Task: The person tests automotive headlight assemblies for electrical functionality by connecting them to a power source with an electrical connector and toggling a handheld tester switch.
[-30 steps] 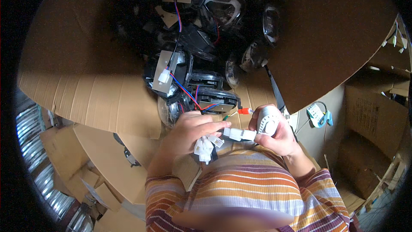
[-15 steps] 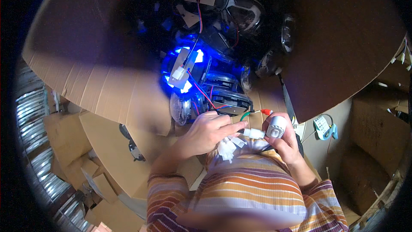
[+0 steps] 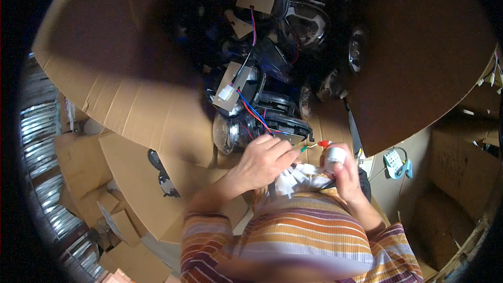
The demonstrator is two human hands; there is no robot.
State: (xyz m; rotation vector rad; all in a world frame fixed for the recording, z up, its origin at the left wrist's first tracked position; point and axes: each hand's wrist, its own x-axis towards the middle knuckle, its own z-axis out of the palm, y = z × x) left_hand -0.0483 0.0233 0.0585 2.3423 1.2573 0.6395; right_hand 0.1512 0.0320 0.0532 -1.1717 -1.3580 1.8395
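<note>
My left hand (image 3: 262, 161) pinches a white connector (image 3: 293, 178) at the end of red and blue wires (image 3: 257, 115). The wires run up to a black lamp unit (image 3: 251, 110) with a brown circuit board (image 3: 230, 91) on its back, lying at the near edge of a pile of lamps. My right hand (image 3: 346, 178) is closed around a small white cylindrical device (image 3: 334, 158) with red and green leads at its tip. Both hands meet just above my striped shirt.
A large open cardboard box (image 3: 120, 89) holds several black lamps with clear lenses (image 3: 309, 15). Its flaps spread left and right (image 3: 419, 63). More cardboard boxes (image 3: 461, 162) stand at right, and a small teal and white gadget (image 3: 394, 161) lies on the box there. Metal parts (image 3: 36, 141) line the left.
The lamp's board glowed bright blue half a second ago and is dark now. My hands stay together at the connector, shifted slightly lower.
</note>
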